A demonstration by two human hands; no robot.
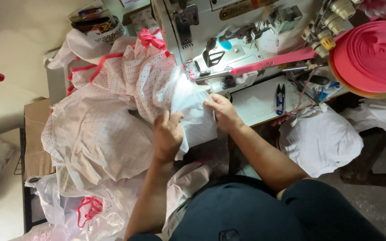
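My left hand (pixel 167 134) grips a fold of white fabric with small red dots (pixel 112 134) in front of the sewing machine (pixel 228 27). My right hand (pixel 222 111) pinches the same fabric's edge just to the right, below the lit needle area (pixel 192 71). A pink binding tape (pixel 273 60) runs from a big pink roll (pixel 371 56) at the right into the needle area. Sewn pieces with pink trim and a pink bow (pixel 150 39) pile up behind the needle at the left.
Blue thread snips (pixel 280 98) lie on the machine table (pixel 255 107) right of my right hand. More white fabric (pixel 320 140) hangs at the table's right. A cardboard box (pixel 36 134) and plastic bags (pixel 68 209) sit at the left. A bowl of clutter (pixel 99 27) stands at the back.
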